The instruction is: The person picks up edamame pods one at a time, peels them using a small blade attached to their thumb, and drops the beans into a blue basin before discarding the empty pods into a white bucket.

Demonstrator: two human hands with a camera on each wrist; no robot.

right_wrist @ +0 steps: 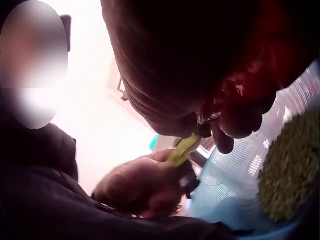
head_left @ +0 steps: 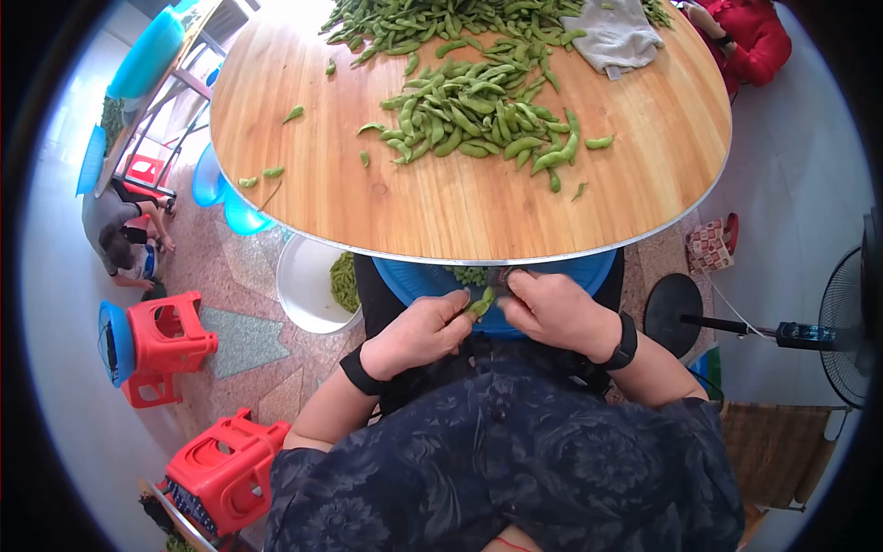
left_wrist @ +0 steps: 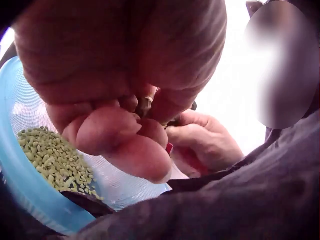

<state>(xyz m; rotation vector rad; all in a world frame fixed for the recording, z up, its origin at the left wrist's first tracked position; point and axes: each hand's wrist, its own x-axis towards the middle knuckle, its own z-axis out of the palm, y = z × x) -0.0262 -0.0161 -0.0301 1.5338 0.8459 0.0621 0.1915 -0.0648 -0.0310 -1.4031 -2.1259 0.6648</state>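
Observation:
My left hand (head_left: 418, 333) pinches a green edamame pod (head_left: 480, 304) between thumb and fingers. My right hand (head_left: 568, 315) is close beside it, fingers curled on a small item with a shiny edge (right_wrist: 207, 118) that meets the pod's upper end in the right wrist view. Some red shows inside that palm; I cannot tell exactly what the item is. Under both hands sits a blue mesh-bottomed basin (head_left: 593, 279), partly hidden by the table. Shelled green beans (left_wrist: 56, 159) lie in it, seen in the left wrist view.
Heaps of edamame pods (head_left: 469, 115) and a grey cloth (head_left: 614, 37) lie on the round wooden table (head_left: 303, 175). A white basin (head_left: 299, 285) with green contents stands left on the floor, near red stools (head_left: 170, 336). A fan (head_left: 842, 322) stands right. Two other people are nearby.

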